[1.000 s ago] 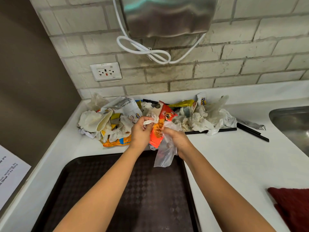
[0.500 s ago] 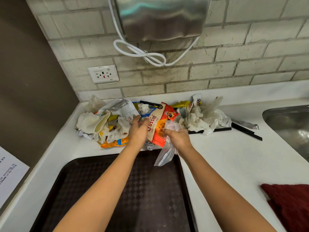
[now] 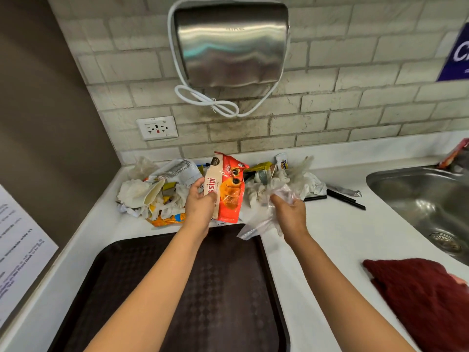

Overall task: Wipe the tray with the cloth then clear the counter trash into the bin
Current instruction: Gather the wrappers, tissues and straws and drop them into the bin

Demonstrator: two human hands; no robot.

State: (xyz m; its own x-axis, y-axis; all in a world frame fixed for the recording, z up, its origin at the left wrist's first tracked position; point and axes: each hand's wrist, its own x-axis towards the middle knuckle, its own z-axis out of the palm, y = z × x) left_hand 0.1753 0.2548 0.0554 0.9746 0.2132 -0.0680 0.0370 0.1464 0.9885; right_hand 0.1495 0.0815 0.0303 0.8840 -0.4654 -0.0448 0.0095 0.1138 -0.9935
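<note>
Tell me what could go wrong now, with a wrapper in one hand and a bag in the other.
1. The left hand pinches the red wrapper only at its edge; it may slip onto the tray.
2. The clear bag hangs crumpled from the right hand; its mouth looks shut, so loading could spill.
3. The pile lies near the counter edge; reaching in may push pieces off.

Looks like a shared pantry or canteen wash area: white counter (image 3: 337, 224) against a brick-tile wall (image 3: 342, 80), a steel hand dryer (image 3: 232, 47) mounted above a socket (image 3: 156, 128), a steel sink (image 3: 426, 199) to the right, a printed notice (image 3: 17, 250) on the left wall.
</note>
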